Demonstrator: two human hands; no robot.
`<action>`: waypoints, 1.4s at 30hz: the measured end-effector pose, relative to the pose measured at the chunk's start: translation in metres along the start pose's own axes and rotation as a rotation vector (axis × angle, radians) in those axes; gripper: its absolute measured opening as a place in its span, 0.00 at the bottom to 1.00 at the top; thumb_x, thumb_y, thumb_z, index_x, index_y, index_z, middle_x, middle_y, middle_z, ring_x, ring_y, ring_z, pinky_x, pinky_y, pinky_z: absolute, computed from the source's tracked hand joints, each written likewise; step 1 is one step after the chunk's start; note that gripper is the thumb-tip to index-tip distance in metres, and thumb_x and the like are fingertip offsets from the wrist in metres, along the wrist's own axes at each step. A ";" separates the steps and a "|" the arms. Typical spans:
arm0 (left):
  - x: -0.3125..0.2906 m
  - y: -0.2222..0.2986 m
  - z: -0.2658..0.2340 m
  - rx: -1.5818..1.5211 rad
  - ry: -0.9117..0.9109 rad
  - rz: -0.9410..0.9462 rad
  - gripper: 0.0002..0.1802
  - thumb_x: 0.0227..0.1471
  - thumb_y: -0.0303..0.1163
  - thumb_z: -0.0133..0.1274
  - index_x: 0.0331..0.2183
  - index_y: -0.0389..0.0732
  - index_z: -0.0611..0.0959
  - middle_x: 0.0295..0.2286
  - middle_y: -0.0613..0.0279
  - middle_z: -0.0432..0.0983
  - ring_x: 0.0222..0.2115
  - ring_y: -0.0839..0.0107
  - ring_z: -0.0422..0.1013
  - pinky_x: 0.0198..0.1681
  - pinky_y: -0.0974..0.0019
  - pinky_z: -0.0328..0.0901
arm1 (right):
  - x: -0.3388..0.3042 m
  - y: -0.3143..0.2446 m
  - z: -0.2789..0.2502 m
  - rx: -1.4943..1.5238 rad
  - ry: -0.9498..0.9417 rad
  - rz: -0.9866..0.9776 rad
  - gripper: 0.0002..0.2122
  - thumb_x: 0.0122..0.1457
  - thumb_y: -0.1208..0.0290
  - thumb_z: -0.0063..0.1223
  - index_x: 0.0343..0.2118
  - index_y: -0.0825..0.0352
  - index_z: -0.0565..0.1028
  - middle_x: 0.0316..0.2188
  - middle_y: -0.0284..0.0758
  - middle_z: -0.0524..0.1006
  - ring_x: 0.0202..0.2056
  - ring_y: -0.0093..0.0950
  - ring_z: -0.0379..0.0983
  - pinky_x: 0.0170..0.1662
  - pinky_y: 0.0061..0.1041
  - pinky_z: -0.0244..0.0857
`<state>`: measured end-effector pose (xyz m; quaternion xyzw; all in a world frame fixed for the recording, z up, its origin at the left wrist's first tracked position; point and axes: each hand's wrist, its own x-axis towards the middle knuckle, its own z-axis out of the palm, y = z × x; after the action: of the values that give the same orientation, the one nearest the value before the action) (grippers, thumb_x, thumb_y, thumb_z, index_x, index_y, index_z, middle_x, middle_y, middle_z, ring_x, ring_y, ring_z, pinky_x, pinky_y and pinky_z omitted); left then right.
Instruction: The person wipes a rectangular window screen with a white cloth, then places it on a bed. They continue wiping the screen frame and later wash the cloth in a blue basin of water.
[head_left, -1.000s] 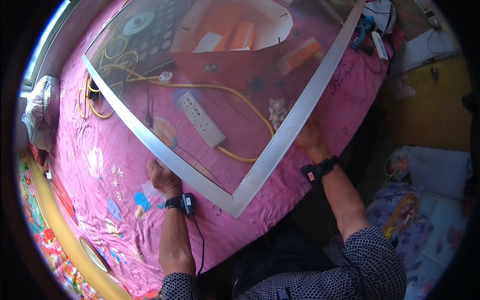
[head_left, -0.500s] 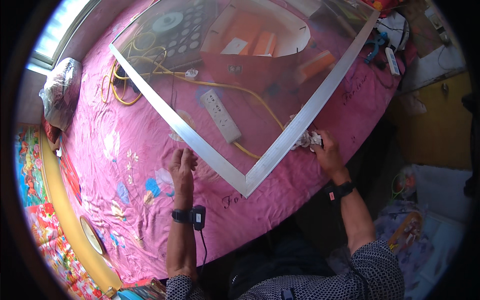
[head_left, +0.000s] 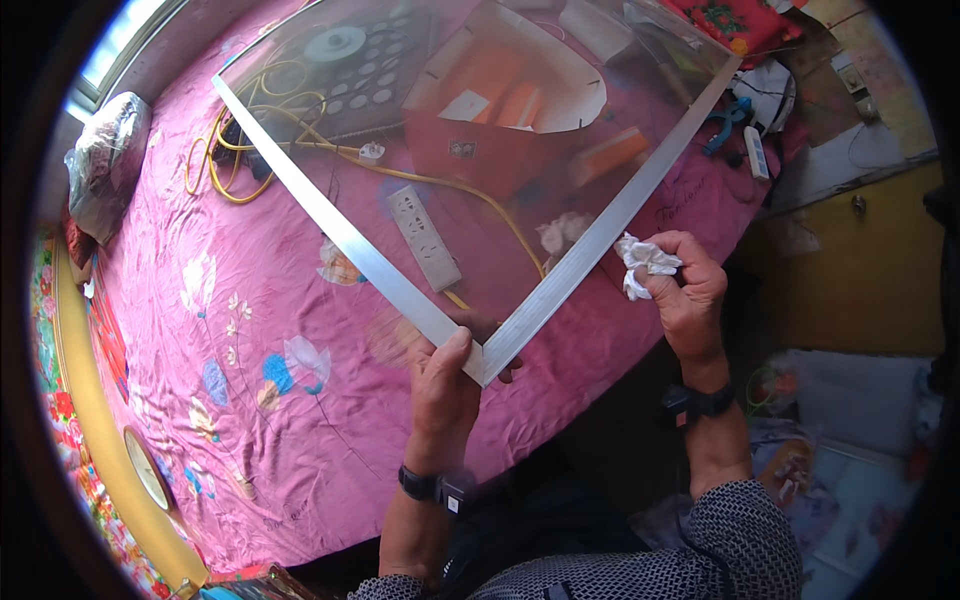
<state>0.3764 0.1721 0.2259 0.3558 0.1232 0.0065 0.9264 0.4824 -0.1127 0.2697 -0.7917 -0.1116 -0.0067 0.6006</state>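
Note:
A window screen in a silver metal frame (head_left: 590, 248), its mesh see-through, extends over the bed with one corner pointing towards me. My left hand (head_left: 445, 390) grips that corner, thumb on top and fingers curled beneath the frame. To the right of the frame, my right hand (head_left: 697, 298) pinches a crumpled white tissue (head_left: 645, 262), held apart from the metal. Through the mesh show a white power strip (head_left: 423, 240) with a yellow cable (head_left: 490, 205) and another crumpled white wad (head_left: 563, 232).
A pink flowered sheet (head_left: 270, 450) covers the bed. Behind the mesh are an open red box (head_left: 520, 160) with orange packs inside and a dark perforated panel. Blue-handled pliers (head_left: 730, 122) and a white remote-like thing (head_left: 756, 152) lie to the right. A wrapped bundle (head_left: 112, 165) is far left.
My left hand has moved right from the sheet and taken hold of the screen's near corner. My right hand has drawn the tissue away from the frame, slightly up and right.

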 end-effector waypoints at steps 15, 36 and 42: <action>0.003 -0.004 -0.006 0.061 0.018 -0.027 0.21 0.72 0.40 0.57 0.47 0.27 0.83 0.35 0.41 0.86 0.31 0.52 0.85 0.31 0.55 0.79 | 0.035 -0.015 0.006 -0.244 0.052 -0.196 0.15 0.65 0.86 0.65 0.54 0.75 0.81 0.43 0.36 0.83 0.46 0.25 0.82 0.49 0.27 0.77; 0.004 -0.042 -0.015 -0.040 0.078 -0.095 0.21 0.78 0.40 0.53 0.50 0.27 0.86 0.43 0.49 0.87 0.39 0.61 0.84 0.48 0.54 0.79 | -0.016 -0.053 0.117 -0.375 -0.385 -0.696 0.09 0.59 0.85 0.58 0.42 0.73 0.78 0.33 0.46 0.75 0.33 0.48 0.77 0.35 0.44 0.72; -0.001 -0.048 -0.017 -0.090 0.045 -0.131 0.20 0.78 0.38 0.53 0.52 0.27 0.85 0.42 0.55 0.86 0.40 0.67 0.82 0.47 0.60 0.76 | -0.022 -0.035 0.106 -0.605 -0.202 -0.512 0.11 0.55 0.86 0.56 0.42 0.74 0.78 0.33 0.46 0.74 0.30 0.49 0.73 0.33 0.45 0.70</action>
<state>0.3675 0.1471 0.1828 0.3046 0.1664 -0.0406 0.9369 0.4412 -0.0062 0.2700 -0.8759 -0.3565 -0.1108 0.3057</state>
